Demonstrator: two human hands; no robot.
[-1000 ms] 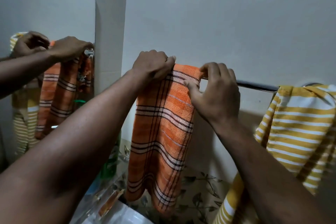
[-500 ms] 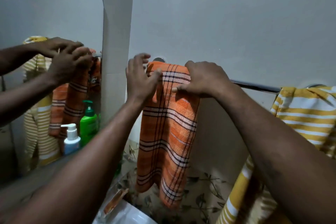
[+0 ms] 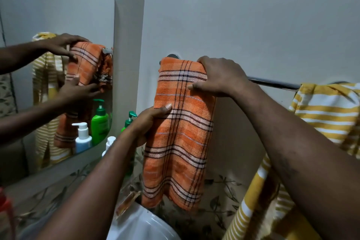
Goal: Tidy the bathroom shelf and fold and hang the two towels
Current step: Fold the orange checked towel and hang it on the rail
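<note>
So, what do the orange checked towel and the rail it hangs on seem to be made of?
The orange checked towel looks like woven cotton, matte: a grid-like weave shows and it drapes softly. The thin round rail looks like polished metal, perhaps chromed steel: bright highlights run along it.

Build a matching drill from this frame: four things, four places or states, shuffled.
1 orange towel
2 yellow towel
3 green bottle
4 left hand

A bunched at the right end of the rail
B pinching a towel's left edge
C draped over the rail's left end
D by the lower corner of the mirror

Pairs: 1-C, 2-A, 3-D, 4-B
</note>
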